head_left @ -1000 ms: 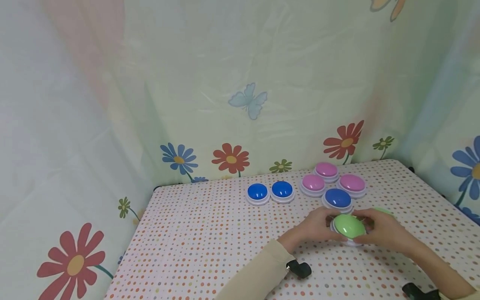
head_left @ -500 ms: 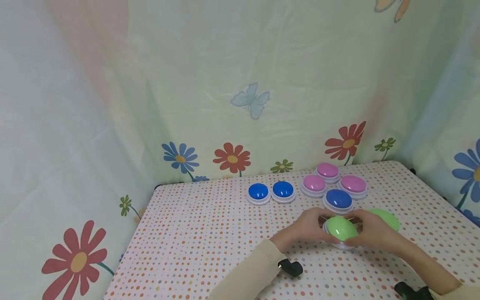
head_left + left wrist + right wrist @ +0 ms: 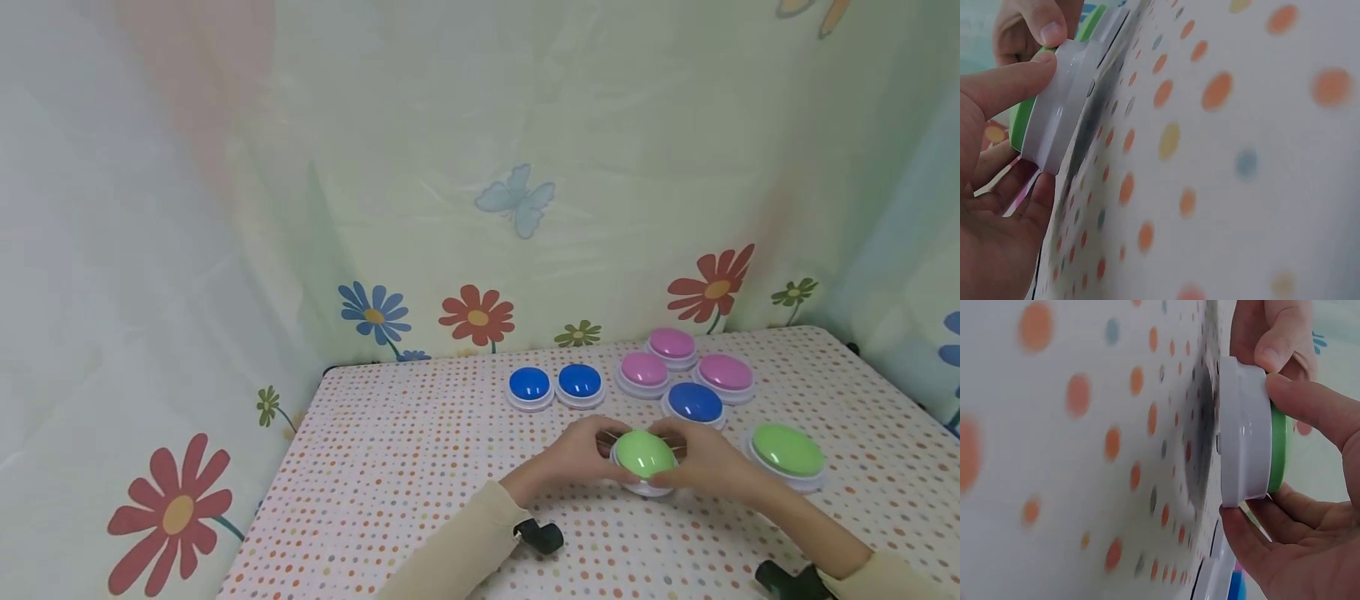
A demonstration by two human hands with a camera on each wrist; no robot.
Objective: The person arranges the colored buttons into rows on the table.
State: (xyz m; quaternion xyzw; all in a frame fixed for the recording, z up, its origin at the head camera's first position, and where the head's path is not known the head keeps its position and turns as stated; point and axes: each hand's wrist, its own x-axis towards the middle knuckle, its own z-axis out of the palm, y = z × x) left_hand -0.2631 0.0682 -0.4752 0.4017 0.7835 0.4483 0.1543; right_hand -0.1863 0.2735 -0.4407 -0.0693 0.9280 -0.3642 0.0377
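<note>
Head view: one green-domed button (image 3: 645,454), white base, was pinched at its sides between the left hand (image 3: 581,454) and right hand (image 3: 705,458), over the dotted tabletop (image 3: 405,467). A second green button (image 3: 789,450) stood right of the right hand; a lone blue button (image 3: 695,403) lay behind it, before three pink buttons (image 3: 644,369); two blue buttons (image 3: 529,384) sat farther left.

Left wrist view: thumb and fingers gripped the white base, tabletop just beneath.

Right wrist view: same grip, mirrored; base just above its shadow.
</note>
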